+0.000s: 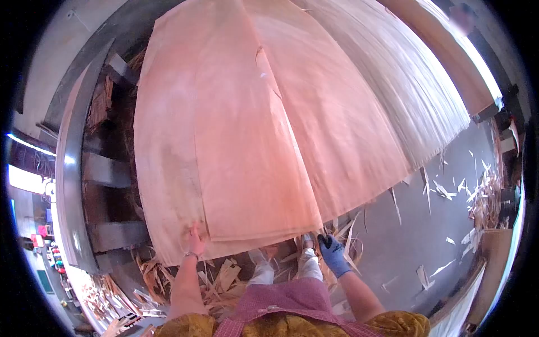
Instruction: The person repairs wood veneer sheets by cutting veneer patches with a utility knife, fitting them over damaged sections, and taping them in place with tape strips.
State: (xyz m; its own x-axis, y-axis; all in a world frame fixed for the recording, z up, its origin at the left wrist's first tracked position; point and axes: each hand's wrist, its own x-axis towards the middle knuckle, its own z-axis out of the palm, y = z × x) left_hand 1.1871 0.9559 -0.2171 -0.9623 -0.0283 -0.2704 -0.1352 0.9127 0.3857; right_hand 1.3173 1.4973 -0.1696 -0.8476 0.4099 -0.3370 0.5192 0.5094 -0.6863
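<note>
Large pinkish sheets of thin wood veneer (241,140) fill the middle of the head view, overlapping, with their near edge close to the person's legs. My left hand (196,241), bare and with a band at the wrist, lies on the near left part of the sheets; its fingers look spread on the surface. In a blue glove with dark fingertips, my right hand (333,254) is at the near corner of the upper sheet, fingers closed round its edge.
A metal frame with crossbars (115,236) runs along the left. Wood scraps (224,278) litter the floor by the feet, with more shavings (487,194) at the right. A long board (449,50) borders the upper right. Another person is blurred there.
</note>
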